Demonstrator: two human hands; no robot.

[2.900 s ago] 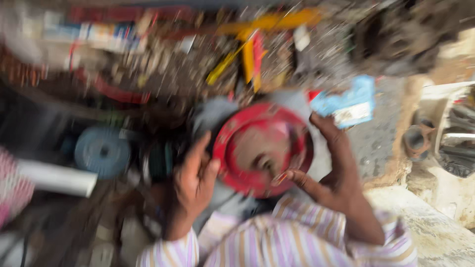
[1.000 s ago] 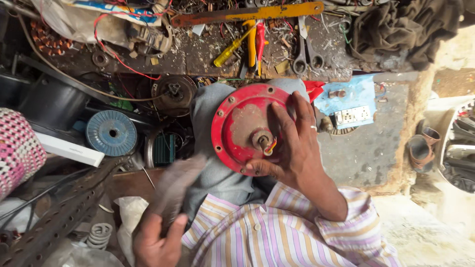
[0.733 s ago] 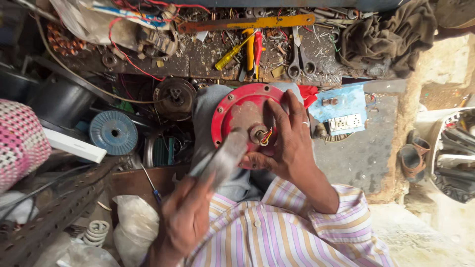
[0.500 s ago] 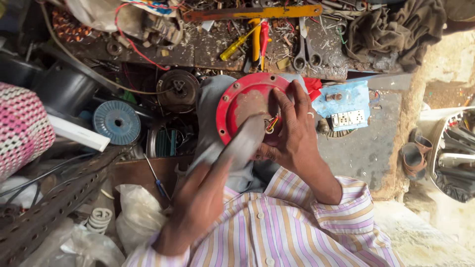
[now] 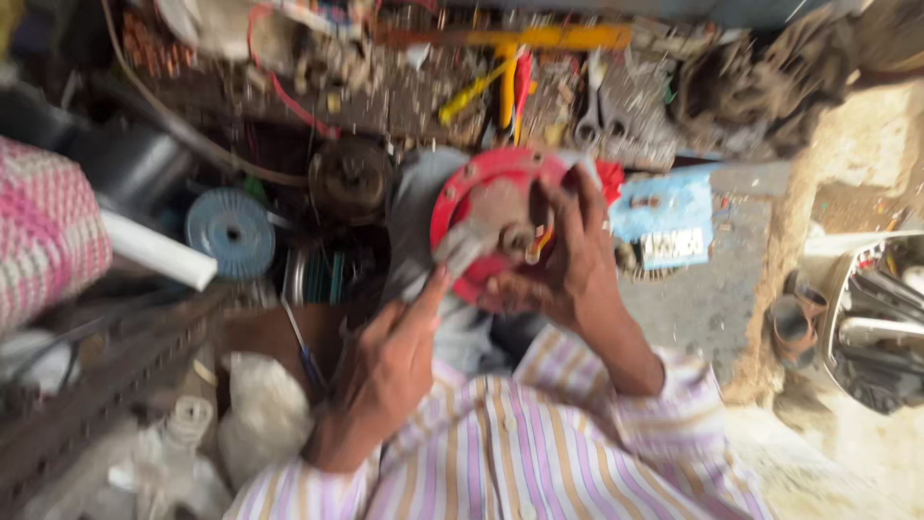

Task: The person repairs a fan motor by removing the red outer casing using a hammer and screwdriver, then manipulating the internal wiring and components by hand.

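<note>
Pretty blurry shot, but here's what's there. Far left edge there's a pink and white woven thing (image 5: pixel 43 231) with a white tube (image 5: pixel 159 252) poking out from under it, and a blue-grey disc (image 5: pixel 229 231) just to the right of that. Next over is a dark round motor part (image 5: pixel 348 178), sitting just left of the red round cover (image 5: pixel 460 197), which is about in the middle of the cluttered floor, right in front of the person. The left hand (image 5: pixel 390 361) is closed around a grey flat tool (image 5: pixel 452 255) whose tip lies on the cover's face. The right hand (image 5: pixel 563 255) is spread over the right side of the cover, fingers curled on it, holding it in place, with something small and orange by the fingertips near the middle hub. Just right of the cover is a light blue packet (image 5: pixel 666 217). Along the top edge lie yellow-handled tools (image 5: pixel 496 82) and a wrench (image 5: pixel 589 120). Far right there's a bin of metal parts (image 5: pixel 871 323).
</note>
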